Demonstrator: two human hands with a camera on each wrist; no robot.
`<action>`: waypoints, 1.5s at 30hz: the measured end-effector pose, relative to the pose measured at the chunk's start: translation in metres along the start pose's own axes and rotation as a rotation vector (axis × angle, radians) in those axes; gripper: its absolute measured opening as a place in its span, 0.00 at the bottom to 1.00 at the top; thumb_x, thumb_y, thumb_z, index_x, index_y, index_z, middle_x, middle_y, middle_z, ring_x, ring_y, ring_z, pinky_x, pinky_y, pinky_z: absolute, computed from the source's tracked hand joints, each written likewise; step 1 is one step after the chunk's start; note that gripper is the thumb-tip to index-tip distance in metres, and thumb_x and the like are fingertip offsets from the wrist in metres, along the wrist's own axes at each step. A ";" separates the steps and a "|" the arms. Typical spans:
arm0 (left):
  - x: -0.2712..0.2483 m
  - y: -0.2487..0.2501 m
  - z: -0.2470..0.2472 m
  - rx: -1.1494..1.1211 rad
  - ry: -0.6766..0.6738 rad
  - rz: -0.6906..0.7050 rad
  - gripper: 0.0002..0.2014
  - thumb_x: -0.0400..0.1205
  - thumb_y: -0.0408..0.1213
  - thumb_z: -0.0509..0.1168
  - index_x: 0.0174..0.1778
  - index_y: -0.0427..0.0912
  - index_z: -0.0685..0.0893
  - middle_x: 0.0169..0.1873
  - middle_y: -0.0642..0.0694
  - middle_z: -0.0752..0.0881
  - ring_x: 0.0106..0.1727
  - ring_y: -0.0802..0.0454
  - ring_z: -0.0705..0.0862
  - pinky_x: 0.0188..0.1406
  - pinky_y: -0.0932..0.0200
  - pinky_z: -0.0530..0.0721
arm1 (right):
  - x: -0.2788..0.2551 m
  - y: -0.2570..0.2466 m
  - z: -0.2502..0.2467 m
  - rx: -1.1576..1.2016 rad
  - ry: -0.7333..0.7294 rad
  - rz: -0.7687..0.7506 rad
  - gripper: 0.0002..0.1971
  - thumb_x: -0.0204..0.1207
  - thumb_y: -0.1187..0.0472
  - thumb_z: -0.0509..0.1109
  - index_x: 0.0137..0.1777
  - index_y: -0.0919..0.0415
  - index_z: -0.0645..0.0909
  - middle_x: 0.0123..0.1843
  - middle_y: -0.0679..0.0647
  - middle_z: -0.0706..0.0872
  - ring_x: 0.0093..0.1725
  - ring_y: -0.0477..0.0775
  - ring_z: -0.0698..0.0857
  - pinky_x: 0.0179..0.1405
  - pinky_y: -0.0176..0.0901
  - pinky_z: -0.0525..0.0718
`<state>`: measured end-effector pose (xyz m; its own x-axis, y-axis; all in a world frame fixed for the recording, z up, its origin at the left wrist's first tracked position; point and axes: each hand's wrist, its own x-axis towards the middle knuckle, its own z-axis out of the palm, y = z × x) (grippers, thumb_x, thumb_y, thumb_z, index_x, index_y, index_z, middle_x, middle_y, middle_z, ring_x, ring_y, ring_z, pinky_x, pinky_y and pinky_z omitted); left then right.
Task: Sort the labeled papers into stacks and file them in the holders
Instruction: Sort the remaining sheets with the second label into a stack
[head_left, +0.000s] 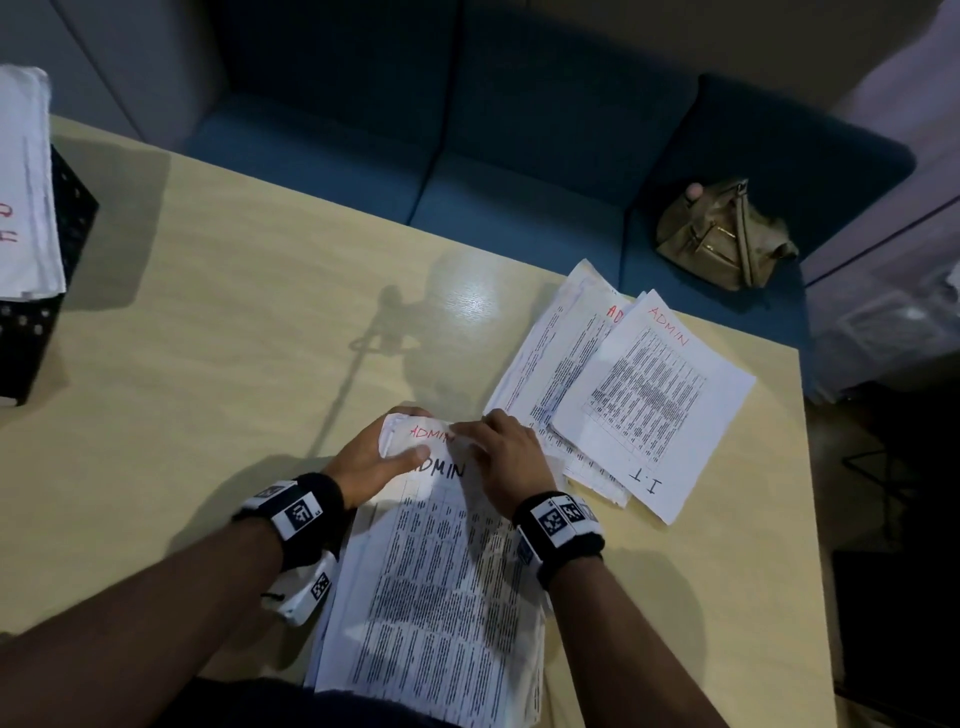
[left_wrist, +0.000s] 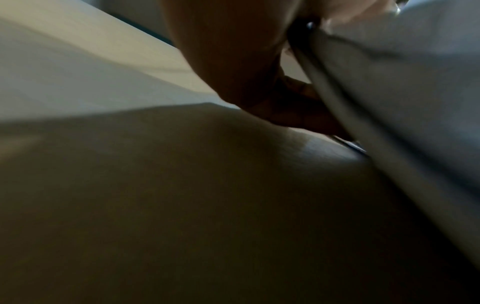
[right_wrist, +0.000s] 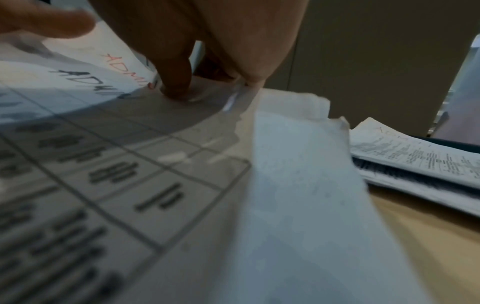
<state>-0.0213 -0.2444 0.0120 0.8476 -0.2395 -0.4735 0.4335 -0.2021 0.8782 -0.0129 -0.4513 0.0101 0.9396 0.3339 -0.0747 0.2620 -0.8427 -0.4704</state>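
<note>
Together, the person's left hand (head_left: 382, 457) and right hand (head_left: 506, 457) pinch the far edge of a white printed paper stack marked ADMIN (head_left: 441, 582), probably squaring it, on the pale wooden tabletop (head_left: 234, 322), just beside a looser pile (head_left: 623, 395).

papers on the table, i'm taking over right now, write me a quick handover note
Left hand: holds the far left corner of the near ADMIN stack, thumb on top.
Right hand: fingers curled on the same stack's top edge, at a sheet marked ADMIN in red.
Loose pile at the right: top sheet ADMIN, one below marked I.T.
Black holder at far left already holds papers.
Done: one batch filed.
Left: finish sorting the pile, file the ADMIN and I.T. stacks.
</note>
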 end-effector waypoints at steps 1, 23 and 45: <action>0.000 0.000 0.000 -0.004 -0.003 0.007 0.20 0.70 0.55 0.73 0.58 0.64 0.80 0.56 0.54 0.87 0.59 0.56 0.85 0.58 0.57 0.81 | 0.000 0.001 0.001 0.013 0.008 -0.014 0.19 0.79 0.54 0.57 0.65 0.51 0.83 0.52 0.54 0.81 0.52 0.56 0.79 0.55 0.51 0.77; 0.013 -0.025 -0.012 0.157 -0.003 0.032 0.26 0.84 0.24 0.57 0.70 0.60 0.72 0.69 0.53 0.77 0.67 0.55 0.75 0.57 0.72 0.71 | -0.058 0.157 -0.073 0.343 0.435 1.301 0.19 0.77 0.57 0.71 0.60 0.73 0.79 0.59 0.71 0.84 0.55 0.70 0.84 0.45 0.50 0.77; -0.003 -0.011 -0.008 0.083 0.156 -0.037 0.32 0.80 0.35 0.70 0.77 0.57 0.64 0.67 0.59 0.71 0.70 0.57 0.69 0.73 0.50 0.67 | -0.095 -0.007 -0.032 0.372 -0.341 0.595 0.35 0.73 0.49 0.75 0.76 0.55 0.64 0.69 0.52 0.81 0.61 0.52 0.83 0.60 0.44 0.81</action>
<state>-0.0262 -0.2333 0.0039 0.8718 -0.0812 -0.4830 0.4436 -0.2876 0.8489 -0.0966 -0.4901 0.0485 0.7638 0.0322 -0.6447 -0.4126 -0.7437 -0.5260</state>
